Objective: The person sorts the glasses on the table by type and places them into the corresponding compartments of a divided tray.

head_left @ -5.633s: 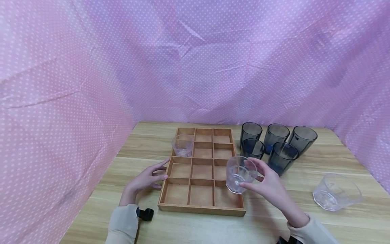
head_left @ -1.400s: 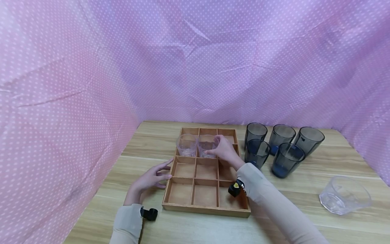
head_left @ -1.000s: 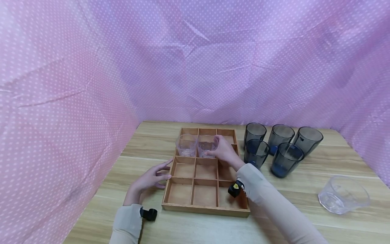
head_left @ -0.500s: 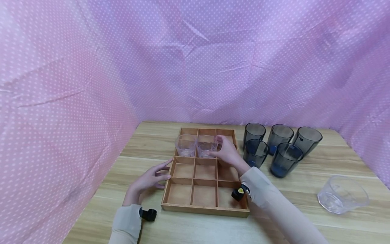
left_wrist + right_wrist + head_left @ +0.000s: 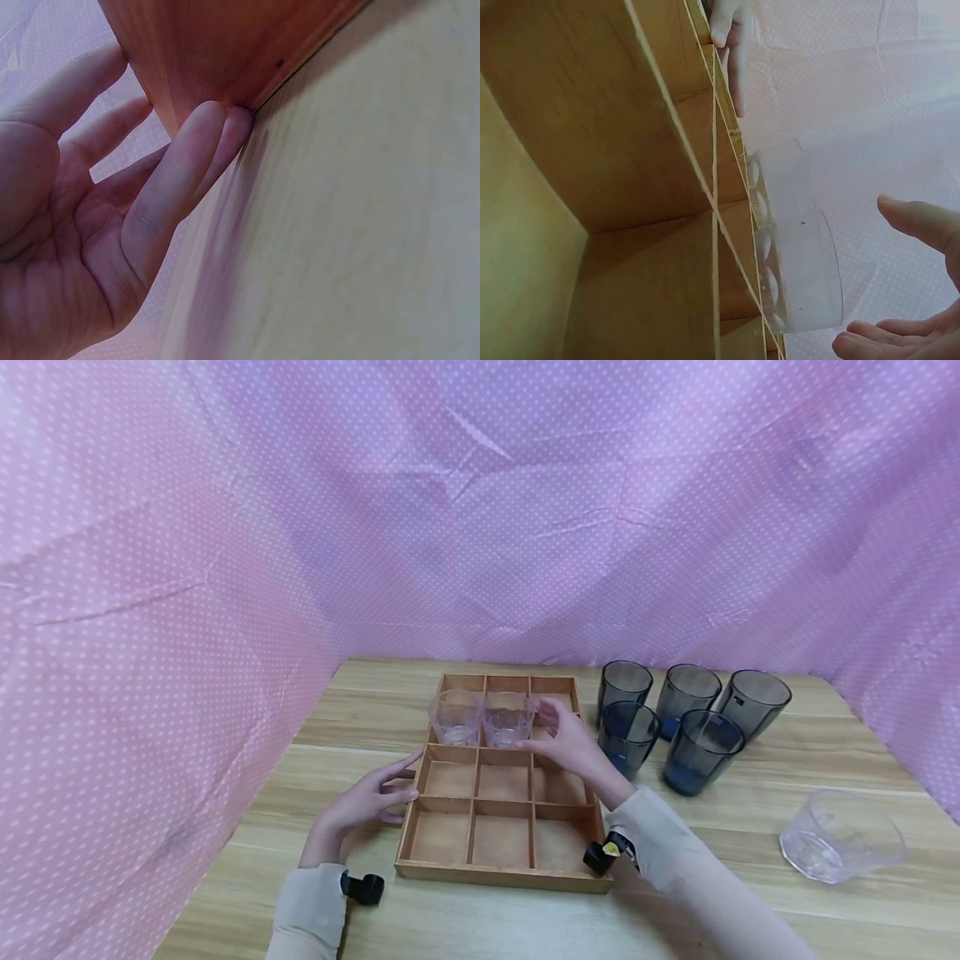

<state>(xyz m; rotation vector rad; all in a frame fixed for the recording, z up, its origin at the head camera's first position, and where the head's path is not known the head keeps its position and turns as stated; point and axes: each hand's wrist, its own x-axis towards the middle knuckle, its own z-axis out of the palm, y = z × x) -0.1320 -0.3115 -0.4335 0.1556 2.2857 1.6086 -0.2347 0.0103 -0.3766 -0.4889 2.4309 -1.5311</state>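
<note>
A wooden tray divided into compartments lies on the table. Two clear glasses stand side by side in its second row from the back: one glass in the left compartment, the other glass in the middle. My right hand is just right of the middle glass, thumb and fingers spread. In the right wrist view a gap shows between this hand and the glass. My left hand touches the tray's left side with extended fingers; the left wrist view shows its fingertips against the wooden wall.
Several dark tinted glasses stand in a cluster right of the tray. Another clear glass is at the table's right. Pink dotted cloth hangs behind and along the sides of the table.
My right hand carried a clear glass from over the tray's front right into the middle compartment of the second row, then let go and drew back rightward. The left hand stayed at the tray.
</note>
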